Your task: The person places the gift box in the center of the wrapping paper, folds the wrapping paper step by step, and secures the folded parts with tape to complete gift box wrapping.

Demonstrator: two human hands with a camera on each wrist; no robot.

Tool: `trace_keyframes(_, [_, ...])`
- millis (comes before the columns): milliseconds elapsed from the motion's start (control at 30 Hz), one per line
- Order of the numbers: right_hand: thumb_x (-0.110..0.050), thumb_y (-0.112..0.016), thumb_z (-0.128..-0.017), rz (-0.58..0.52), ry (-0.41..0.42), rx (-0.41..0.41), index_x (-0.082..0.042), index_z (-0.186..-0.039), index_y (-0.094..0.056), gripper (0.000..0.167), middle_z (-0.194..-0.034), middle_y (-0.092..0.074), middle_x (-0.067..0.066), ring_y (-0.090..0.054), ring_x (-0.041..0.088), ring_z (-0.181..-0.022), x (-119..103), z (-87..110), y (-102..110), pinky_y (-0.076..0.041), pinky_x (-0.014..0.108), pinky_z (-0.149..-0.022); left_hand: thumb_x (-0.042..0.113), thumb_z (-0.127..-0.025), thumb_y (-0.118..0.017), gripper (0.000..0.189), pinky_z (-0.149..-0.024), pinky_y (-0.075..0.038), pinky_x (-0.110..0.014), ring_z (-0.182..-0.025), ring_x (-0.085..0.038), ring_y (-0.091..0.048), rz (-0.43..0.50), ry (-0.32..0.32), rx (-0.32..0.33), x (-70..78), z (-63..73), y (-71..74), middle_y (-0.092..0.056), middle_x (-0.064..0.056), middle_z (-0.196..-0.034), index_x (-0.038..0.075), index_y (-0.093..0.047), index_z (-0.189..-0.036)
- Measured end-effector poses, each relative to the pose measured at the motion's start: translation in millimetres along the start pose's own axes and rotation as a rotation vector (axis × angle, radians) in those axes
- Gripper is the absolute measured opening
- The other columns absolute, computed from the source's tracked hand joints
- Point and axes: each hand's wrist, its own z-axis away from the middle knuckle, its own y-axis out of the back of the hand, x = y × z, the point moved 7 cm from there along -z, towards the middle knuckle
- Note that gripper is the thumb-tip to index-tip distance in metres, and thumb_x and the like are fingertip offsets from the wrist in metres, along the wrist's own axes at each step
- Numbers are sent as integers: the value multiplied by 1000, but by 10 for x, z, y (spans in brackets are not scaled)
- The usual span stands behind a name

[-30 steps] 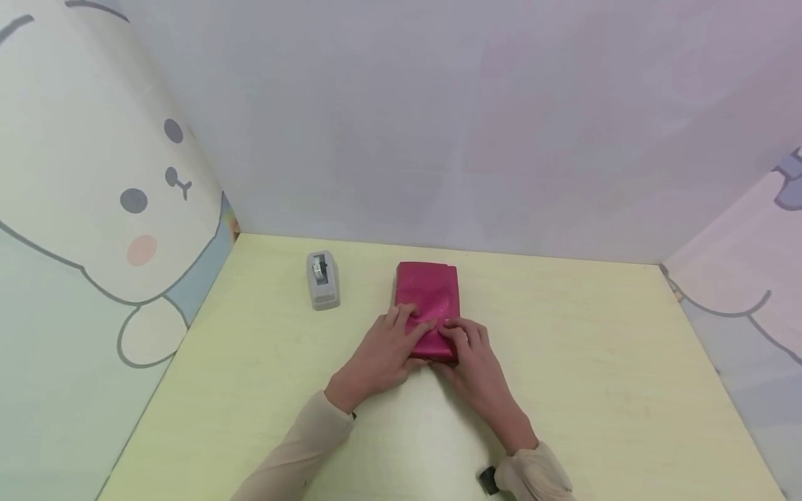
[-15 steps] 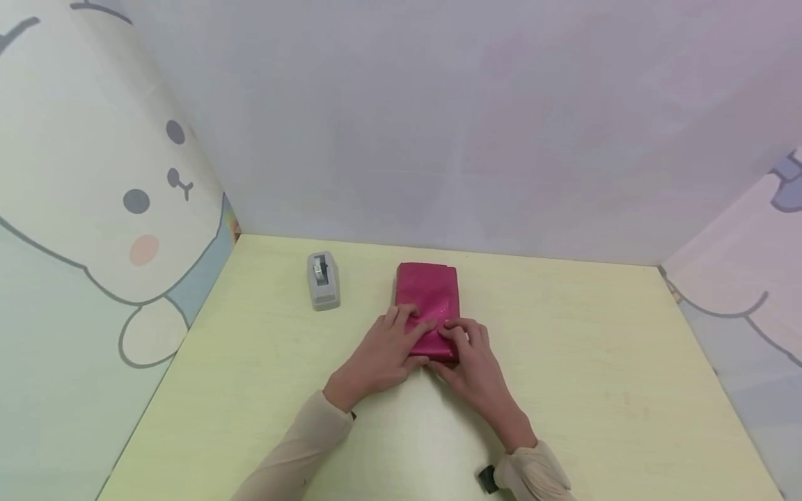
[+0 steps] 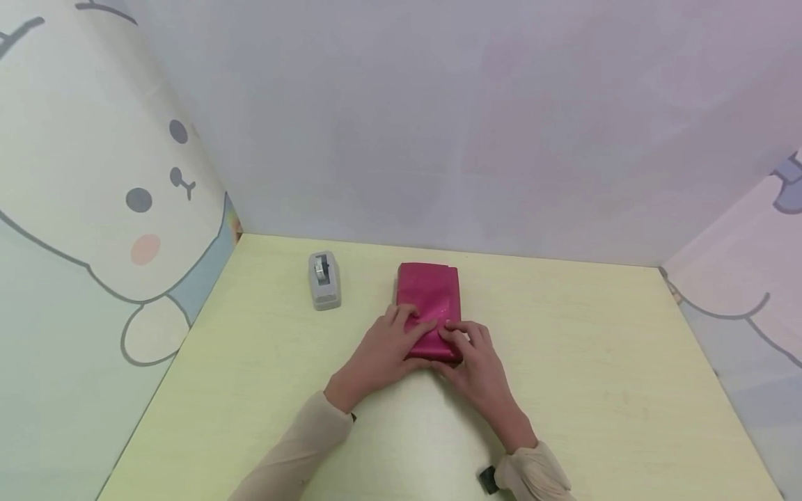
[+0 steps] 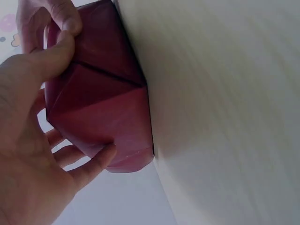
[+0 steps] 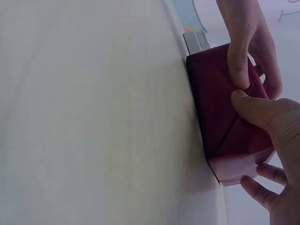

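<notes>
A small box wrapped in shiny crimson paper [image 3: 429, 287] lies on the table, its long side running away from me. My left hand [image 3: 383, 349] holds its left near part, fingertips on top and thumb against the near end. On the other side, my right hand [image 3: 477, 367] grips the near right corner, with bent fingers on top and its thumb [image 5: 258, 108] on the same end. Both thumbtips meet at a folded paper flap [image 4: 96, 86], whose slanting edge shows in the wrist views. The thumbs hide part of that fold.
A grey tape dispenser [image 3: 324, 281] stands to the left of the box, near the back of the pale yellow table [image 3: 583, 362]. Fabric walls [image 3: 401, 139] rise behind and at both sides, with cartoon prints. A small dark object [image 3: 487, 480] sits by the right cuff.
The thumbs have shifted slightly along the near end of the box, the left one reaching a little further right. Box, other fingers and tape dispenser stay practically in place.
</notes>
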Motion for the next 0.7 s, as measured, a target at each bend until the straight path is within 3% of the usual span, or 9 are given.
trace_keyframes(133, [-17,-95,-76,-40,55,-126,-16,-135,-66,66,-142,-58,4,-49,26,-134,63,10,49,-55,43,-103,58,-93,-71,68,-94,-55,-31,-122,-20,-47,-47,1,28,15,-9,15,-49,-3,-142,36,-50,-154])
trace_keyframes(333, [-2,-85,-84,-123,127,-313,-19,-148,-60,71,-150,-53,3,-48,26,-139,176,-35,160,-52,44,-108,57,-93,-72,67,-92,-55,-32,-121,-20,-47,-26,-5,34,21,-14,41,-49,-4,-142,36,-50,-154])
trace_keyframes(600, [-6,-88,-82,-201,178,-308,-15,-141,-64,65,-142,-57,2,-51,23,-133,224,-95,168,-51,31,-108,57,-90,-76,74,-98,-55,-34,-127,-21,-46,-38,-7,-3,18,-14,6,-47,-4,-147,35,-48,-155])
trace_keyframes(700, [-7,-89,-81,-219,172,-293,-14,-136,-66,60,-138,-57,2,-50,21,-129,208,-111,150,-55,31,-100,57,-90,-75,74,-98,-54,-34,-128,-21,-45,-56,-12,5,23,-14,0,-47,-4,-147,34,-48,-155])
